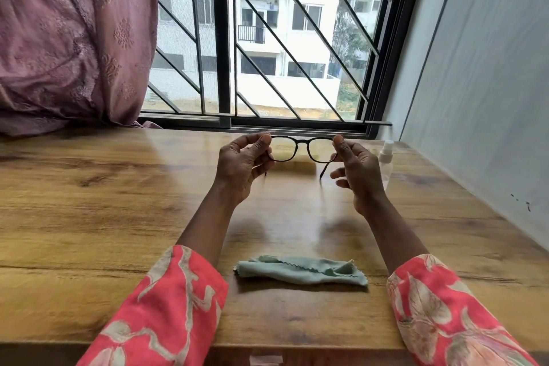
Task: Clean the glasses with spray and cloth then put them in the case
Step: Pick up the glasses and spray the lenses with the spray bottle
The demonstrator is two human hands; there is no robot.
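Dark-framed glasses (303,142) are held up above the wooden table (118,217), lenses facing away, temples unfolded toward me. My left hand (242,166) pinches the frame's left corner; my right hand (355,171) pinches the right corner. A crumpled pale green cloth (300,272) lies on the table near me, between my forearms. A clear spray bottle (385,160) with a white nozzle stands just right of my right hand. A yellowish flat object (292,165), possibly the case, lies on the table behind and below the glasses, mostly hidden.
A barred window (267,38) runs along the table's far edge. A mauve curtain (74,38) hangs at the far left. A pale wall (481,83) borders the table's right side.
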